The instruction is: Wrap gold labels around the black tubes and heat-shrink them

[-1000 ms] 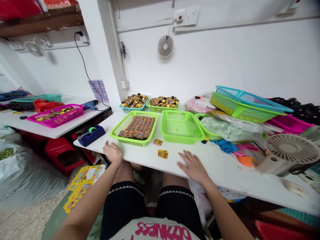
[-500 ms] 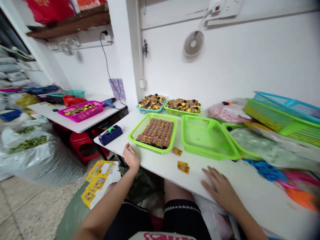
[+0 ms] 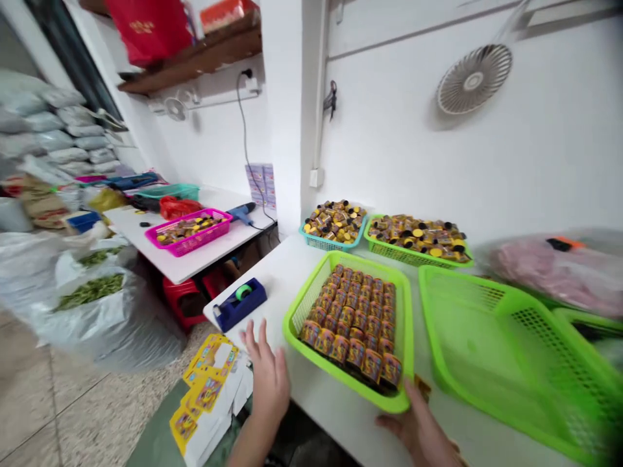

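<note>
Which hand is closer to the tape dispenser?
Left. The left hand is just in front of the tape dispenser; the right hand is farther right, at the near corner of the neatly packed green basket.

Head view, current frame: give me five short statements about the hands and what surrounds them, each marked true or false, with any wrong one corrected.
1. The right hand is at a near corner of the green basket of labelled containers. True.
2. Those containers lie in a loose heap. False: they are set in rows.
3. The left hand grips the blue tape dispenser. False: the left hand is open, apart from the dispenser.
4. The tape roll is red. False: it is green.
5. A magenta basket sits on the neighbouring table. True.
</note>
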Motion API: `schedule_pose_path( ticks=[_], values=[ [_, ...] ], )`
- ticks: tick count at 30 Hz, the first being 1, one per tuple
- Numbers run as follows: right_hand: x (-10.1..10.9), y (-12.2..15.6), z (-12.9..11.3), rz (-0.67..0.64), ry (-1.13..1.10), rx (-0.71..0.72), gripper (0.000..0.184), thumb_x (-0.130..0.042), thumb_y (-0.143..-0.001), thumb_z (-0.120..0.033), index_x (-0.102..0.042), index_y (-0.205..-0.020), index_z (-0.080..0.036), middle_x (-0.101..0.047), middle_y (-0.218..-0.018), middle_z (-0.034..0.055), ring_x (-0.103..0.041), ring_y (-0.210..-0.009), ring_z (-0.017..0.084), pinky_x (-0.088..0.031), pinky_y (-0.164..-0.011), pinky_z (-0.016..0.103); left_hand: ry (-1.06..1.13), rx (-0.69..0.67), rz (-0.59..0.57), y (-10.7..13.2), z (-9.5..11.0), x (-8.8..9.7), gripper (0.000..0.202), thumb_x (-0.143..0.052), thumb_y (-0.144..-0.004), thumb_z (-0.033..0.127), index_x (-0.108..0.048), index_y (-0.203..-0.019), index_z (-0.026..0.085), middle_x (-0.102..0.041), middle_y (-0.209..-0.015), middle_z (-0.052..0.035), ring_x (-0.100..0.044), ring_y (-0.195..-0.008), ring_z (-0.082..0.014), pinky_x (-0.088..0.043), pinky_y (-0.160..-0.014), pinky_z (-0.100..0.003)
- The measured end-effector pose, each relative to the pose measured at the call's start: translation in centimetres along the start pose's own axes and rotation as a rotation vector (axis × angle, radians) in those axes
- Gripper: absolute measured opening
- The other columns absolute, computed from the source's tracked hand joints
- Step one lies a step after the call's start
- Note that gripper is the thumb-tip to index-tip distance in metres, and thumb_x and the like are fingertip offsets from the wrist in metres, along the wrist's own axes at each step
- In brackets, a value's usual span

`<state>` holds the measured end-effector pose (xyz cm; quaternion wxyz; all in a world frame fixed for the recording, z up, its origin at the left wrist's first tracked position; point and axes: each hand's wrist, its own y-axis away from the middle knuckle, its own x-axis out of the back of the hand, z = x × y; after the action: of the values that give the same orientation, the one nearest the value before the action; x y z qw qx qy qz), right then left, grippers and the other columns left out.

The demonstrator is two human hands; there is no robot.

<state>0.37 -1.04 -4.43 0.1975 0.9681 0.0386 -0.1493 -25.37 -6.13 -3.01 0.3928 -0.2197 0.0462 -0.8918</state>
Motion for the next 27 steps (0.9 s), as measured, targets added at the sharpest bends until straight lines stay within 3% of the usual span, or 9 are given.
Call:
schedule_pose_path(
  ticks=[3, 5, 7, 9, 12, 17, 20, 23, 27],
  values=[
    [-0.6, -0.5, -0.4, 0.14, -0.047, -0.168, 0.088, -0.061, -0.076, -0.072, -0.031, -0.152, -0.04, -0.069, -0.126, 0.0066, -0.071, -0.089, 0.033, -0.059, -0.058, 0.045, 0.295, 0.21, -0.314, -5.2, 2.3, 0.0, 0.062, -0.048, -0.091, 0.051, -0.045, -0.144, 0.019, -0.032, -0.16, -0.0121, -0.019, -0.152, -0.0277, -0.015, -0.124, -0.045],
    [-0.9, 0.2, -1.0, 0.185, -0.1, -0.201, 0.094, -0.061, -0.077, -0.072, -0.021, -0.155, -0.04, -0.056, -0.144, 0.0081, -0.069, -0.104, 0.033, -0.06, -0.069, 0.046, 0.511, 0.417, -0.548, -8.0, 3.5, -0.7, 0.058, -0.052, -0.088, 0.05, -0.053, -0.138, 0.019, -0.051, -0.148, -0.0125, -0.039, -0.143, -0.0298, -0.03, -0.119, -0.045],
    [-1.4, 1.2, -1.8, 0.188, -0.142, -0.2, 0.094, -0.064, -0.077, -0.069, -0.022, -0.155, -0.039, -0.044, -0.155, 0.007, -0.062, -0.12, 0.032, -0.059, -0.082, 0.045, 0.661, 0.586, -0.702, -9.4, 4.5, -1.1, 0.055, -0.061, -0.082, 0.036, -0.055, -0.135, 0.02, -0.062, -0.135, -0.0112, -0.055, -0.129, -0.0302, -0.044, -0.108, -0.043],
    [-1.9, 2.2, -3.1, 0.148, -0.157, -0.201, 0.091, -0.066, -0.078, -0.065, -0.024, -0.155, -0.038, -0.042, -0.156, 0.0067, -0.057, -0.128, 0.03, -0.056, -0.092, 0.043, 0.707, 0.685, -0.763, -9.9, 5.5, -0.9, 0.065, -0.062, -0.071, 0.016, -0.054, -0.135, 0.023, -0.068, -0.126, -0.0083, -0.064, -0.116, -0.0285, -0.053, -0.095, -0.038],
    [-2.5, 3.7, -6.0, 0.103, -0.14, -0.266, 0.085, -0.065, -0.081, -0.062, -0.028, -0.154, -0.038, -0.049, -0.151, 0.0075, -0.057, -0.129, 0.029, -0.053, -0.098, 0.044, 0.68, 0.77, -0.757, -9.9, 7.9, 0.9, 0.08, -0.054, -0.059, 0.004, -0.05, -0.136, 0.027, -0.069, -0.121, -0.0045, -0.069, -0.102, -0.0242, -0.055, -0.077, -0.03],
    [-3.2, 5.9, -10.7, 0.058, -0.157, -0.43, 0.086, -0.073, -0.076, -0.056, -0.034, -0.151, -0.039, -0.05, -0.15, 0.006, -0.054, -0.133, 0.03, -0.051, -0.102, 0.046, 0.634, 0.889, -0.693, -10.1, 12.9, 6.3, 0.079, -0.054, -0.06, 0.005, -0.046, -0.133, 0.033, -0.068, -0.116, -0.0007, -0.069, -0.084, -0.0193, -0.053, -0.063, -0.025],
    [-3.3, 5.8, -12.5, -0.009, -0.134, -0.503, 0.087, -0.079, -0.071, -0.053, -0.041, -0.147, -0.038, -0.051, -0.149, 0.0061, -0.056, -0.13, 0.03, -0.05, -0.103, 0.047, 0.654, 0.936, -0.536, -9.2, 15.1, 9.8, 0.078, -0.055, -0.057, 0.006, -0.046, -0.129, 0.034, -0.068, -0.108, 0.0022, -0.065, -0.069, -0.0152, -0.051, -0.057, -0.024],
    [-4.4, 4.3, -14.0, -0.133, -0.046, -0.52, 0.076, -0.08, -0.07, -0.053, -0.052, -0.139, -0.039, -0.053, -0.148, 0.0024, -0.058, -0.128, 0.029, -0.049, -0.105, 0.044, 0.718, 0.951, -0.335, -7.3, 16.6, 13.1, 0.085, -0.055, -0.051, 0.007, -0.046, -0.131, 0.035, -0.068, -0.101, 0.0032, -0.065, -0.065, -0.0153, -0.048, -0.051, -0.023],
    [-9.8, 3.7, -15.3, -0.373, 0.056, -0.528, 0.059, -0.078, -0.073, -0.052, -0.06, -0.128, -0.04, -0.061, -0.14, -0.0005, -0.06, -0.126, 0.027, -0.048, -0.106, 0.041, 0.836, 0.942, -0.118, -4.6, 16.8, 18.6, 0.085, -0.058, -0.048, 0.011, -0.052, -0.131, 0.031, -0.071, -0.09, 0.0011, -0.068, -0.071, -0.0204, -0.049, -0.052, -0.024]
  ],
)
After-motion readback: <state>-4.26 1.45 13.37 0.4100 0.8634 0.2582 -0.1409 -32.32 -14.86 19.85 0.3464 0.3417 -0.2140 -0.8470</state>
